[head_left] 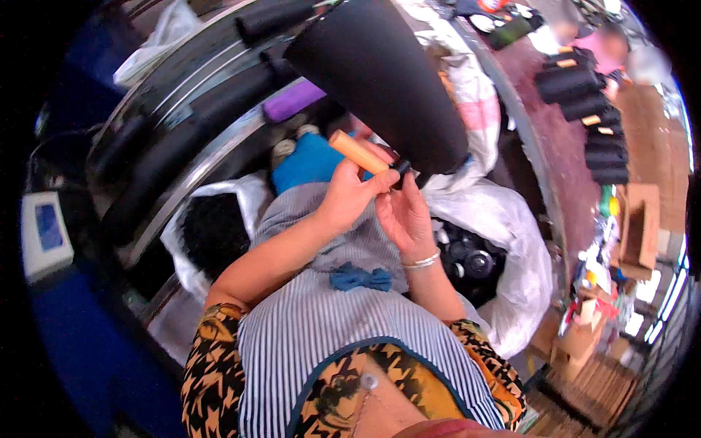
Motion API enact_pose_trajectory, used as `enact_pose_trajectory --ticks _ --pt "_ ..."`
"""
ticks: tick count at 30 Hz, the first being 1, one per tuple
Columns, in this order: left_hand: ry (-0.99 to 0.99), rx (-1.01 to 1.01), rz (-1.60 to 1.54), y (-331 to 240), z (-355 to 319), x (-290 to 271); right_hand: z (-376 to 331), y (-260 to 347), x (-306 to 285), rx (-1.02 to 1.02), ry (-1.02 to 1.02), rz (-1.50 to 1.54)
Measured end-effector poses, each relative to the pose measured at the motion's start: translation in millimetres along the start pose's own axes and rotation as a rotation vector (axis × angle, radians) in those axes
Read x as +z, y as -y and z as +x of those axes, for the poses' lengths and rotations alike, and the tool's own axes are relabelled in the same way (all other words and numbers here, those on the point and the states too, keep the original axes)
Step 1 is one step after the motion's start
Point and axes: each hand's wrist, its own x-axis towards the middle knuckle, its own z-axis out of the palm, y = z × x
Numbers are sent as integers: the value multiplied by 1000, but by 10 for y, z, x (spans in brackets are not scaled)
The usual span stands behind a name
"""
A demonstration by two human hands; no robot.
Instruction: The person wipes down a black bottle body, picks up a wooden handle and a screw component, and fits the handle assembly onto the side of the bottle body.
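Note:
My left hand (349, 191) is closed around a short orange tube (356, 150), which tilts up to the left above my lap. At the tube's lower right end is a small black piece (400, 167), pinched by the fingers of my right hand (406, 217). Whether the piece is seated in the tube or only touching it, I cannot tell. Just beyond my hands, a large black foam-like roll (380, 73) slants across, its lower end near my right fingers.
On my right stands a white sack (522, 252) holding black round parts (471, 259). Another white sack (252, 201) with black material sits on my left. A purple roll (293, 100) and long black rolls (182, 139) lie beyond. Cardboard boxes (639, 226) line the far right.

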Motion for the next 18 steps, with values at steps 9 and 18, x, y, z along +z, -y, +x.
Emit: enact_pose_trajectory --ticks 9,18 --pt "225 110 839 13 455 -45 -457 2310 71 -1030 -530 -796" --pt "367 259 1653 238 -174 -491 -437 4453 -835 -857 -1135 -1509"
